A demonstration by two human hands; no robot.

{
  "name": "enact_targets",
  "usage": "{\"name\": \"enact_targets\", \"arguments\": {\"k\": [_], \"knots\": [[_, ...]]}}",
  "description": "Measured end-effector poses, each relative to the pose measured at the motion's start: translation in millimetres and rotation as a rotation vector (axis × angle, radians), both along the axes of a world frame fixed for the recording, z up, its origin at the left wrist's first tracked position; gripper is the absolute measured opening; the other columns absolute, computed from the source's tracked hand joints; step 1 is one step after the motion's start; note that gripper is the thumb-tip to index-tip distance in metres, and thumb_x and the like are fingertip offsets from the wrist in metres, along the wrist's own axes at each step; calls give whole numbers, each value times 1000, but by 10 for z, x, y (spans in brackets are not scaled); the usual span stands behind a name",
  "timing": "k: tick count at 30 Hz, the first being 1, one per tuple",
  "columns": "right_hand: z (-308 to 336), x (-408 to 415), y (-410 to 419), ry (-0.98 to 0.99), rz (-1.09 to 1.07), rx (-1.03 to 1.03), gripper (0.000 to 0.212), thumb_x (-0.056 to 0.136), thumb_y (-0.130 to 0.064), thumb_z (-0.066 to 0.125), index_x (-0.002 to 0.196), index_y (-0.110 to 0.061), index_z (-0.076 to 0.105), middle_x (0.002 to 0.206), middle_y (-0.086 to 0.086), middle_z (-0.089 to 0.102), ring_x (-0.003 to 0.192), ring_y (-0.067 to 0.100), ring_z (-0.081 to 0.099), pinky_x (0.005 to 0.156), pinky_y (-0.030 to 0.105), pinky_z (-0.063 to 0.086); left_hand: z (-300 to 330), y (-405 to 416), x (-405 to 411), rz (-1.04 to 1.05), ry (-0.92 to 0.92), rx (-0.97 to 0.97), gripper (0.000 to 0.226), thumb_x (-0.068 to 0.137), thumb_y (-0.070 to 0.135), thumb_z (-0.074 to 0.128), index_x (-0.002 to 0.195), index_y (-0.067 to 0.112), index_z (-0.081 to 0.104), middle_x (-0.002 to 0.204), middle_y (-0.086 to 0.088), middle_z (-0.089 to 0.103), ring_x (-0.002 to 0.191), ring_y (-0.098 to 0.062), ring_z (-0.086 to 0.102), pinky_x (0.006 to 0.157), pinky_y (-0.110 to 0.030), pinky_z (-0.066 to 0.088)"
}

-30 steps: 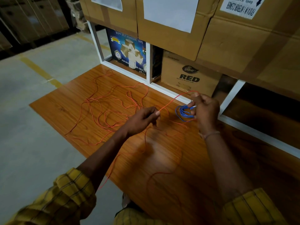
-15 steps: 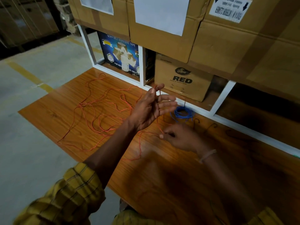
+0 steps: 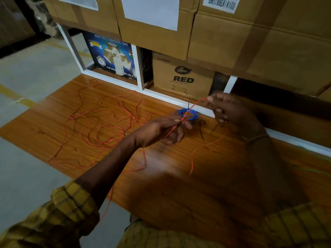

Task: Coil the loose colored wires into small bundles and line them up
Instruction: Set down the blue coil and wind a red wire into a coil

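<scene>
Above the wooden tabletop [image 3: 53, 126], the left hand [image 3: 159, 130] and right hand [image 3: 231, 110] each pinch the orange wire [image 3: 191, 109], holding a short taut stretch between them. Its loose remainder sprawls in tangled loops across the table's left side. A coiled blue wire bundle [image 3: 194, 114] lies beneath that stretch, beside the white shelf frame [image 3: 161, 95].

Orange wire [image 3: 100, 122], blue coil [image 3: 187, 114]

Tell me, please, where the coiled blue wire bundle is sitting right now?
In the head view the blue wire bundle lies on the wooden board by the white shelf frame, between the left hand and right hand.
</scene>
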State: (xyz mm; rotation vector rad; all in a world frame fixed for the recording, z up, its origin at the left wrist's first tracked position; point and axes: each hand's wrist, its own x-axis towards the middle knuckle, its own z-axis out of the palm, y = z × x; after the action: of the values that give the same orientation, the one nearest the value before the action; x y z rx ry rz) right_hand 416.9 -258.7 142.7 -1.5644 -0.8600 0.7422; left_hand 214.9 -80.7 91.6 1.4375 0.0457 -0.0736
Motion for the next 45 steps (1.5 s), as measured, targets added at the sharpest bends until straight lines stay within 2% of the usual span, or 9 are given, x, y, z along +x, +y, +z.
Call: {"name": "enact_targets", "arguments": {"k": [3,8,12,17,20,26,31,37,45], "knots": [[-120,-7,75,-181,-170,-66,23,103,-24,60,90,-8,68,47,-11,48,34,3,37,36,15,28,56,-101,-4,-23,1,-254,43,113,22,30,139,1,56,86,-17,55,65,-31,15,54,-33,18],[-510,-196,75,-419,-272,-233,34,100,-35,64,79,-9,72,53,-12,57,47,-2,50,53,24,36,92,-152,63,87,-86,-537,46,116,21,26,151,0,47,99,-10,60,60,-9,39,56,-26,22],[-678,-654,-28,6,-81,-311,34,106,-39,53,96,-16,77,63,-4,49,40,3,34,41,20,24,94,-128,180,286,-156,-584,33,115,18,33,130,3,58,92,-1,64,64,-4,55,54,-18,41],[-613,-1098,-131,286,171,-352,30,109,-33,47,125,-20,70,64,6,53,44,12,30,43,25,43,102,-74,259,449,-211,-672,27,115,22,35,104,12,58,110,-12,77,113,-35,74,100,-48,58],[-535,-1286,-196,351,270,-438,31,109,-24,47,139,-21,53,65,10,57,40,11,30,42,26,47,102,-25,282,505,-196,-560,26,116,31,36,105,16,55,135,-26,68,126,-49,64,108,-61,48],[-110,-1229,-368,-5,260,-473,16,102,-17,61,112,-5,64,68,3,59,42,8,43,42,22,38,15,-13,179,420,-96,376,23,114,30,43,111,8,50,121,-21,68,106,-42,72,88,-45,58],[143,-829,-442,193,143,-138,16,96,-14,61,93,1,66,53,1,47,45,12,43,67,34,58,62,-105,-19,158,-45,498,24,115,28,41,118,8,54,98,-19,71,70,-24,65,65,-34,54],[-36,-441,-429,756,96,258,28,104,-22,42,95,-10,66,59,-8,38,49,5,36,57,21,45,-7,-295,-155,104,9,153,29,116,22,34,106,6,55,64,-12,46,59,-22,24,49,-33,16],[-551,-558,-305,160,-186,-209,20,106,-24,55,103,-9,68,71,0,45,47,6,32,41,21,31,86,-364,-205,-53,-35,-551,30,116,21,26,115,12,54,82,-2,44,62,-11,36,56,-26,26]]}}
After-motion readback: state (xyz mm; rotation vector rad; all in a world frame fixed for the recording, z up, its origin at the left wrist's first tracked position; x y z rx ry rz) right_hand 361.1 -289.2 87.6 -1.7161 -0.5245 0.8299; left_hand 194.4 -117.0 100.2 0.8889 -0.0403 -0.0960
